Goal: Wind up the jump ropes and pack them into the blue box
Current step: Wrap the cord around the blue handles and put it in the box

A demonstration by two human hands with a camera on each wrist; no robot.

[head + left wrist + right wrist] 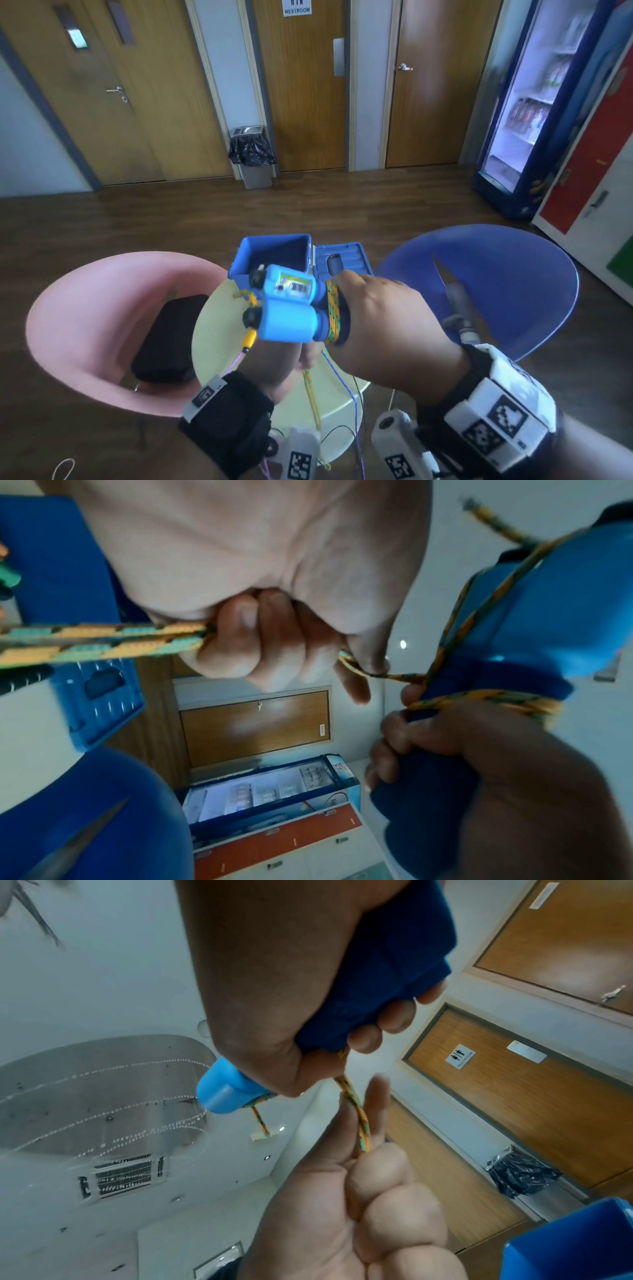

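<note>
Rope winding above the open box

Left hand [270, 363] grips both handles [291, 308]; right hand [383, 322] pinches the rope [334, 310]; box [274, 250] contents can't be told.

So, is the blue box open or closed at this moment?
Open. In the head view the blue box stands on the round table with its lid folded back flat to the right, so the inside shows.

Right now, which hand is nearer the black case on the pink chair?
Left. The left hand, gripping the blue handles from below, is just right of the black case; the right hand, winding rope, sits farther right, beyond the handles.
</note>
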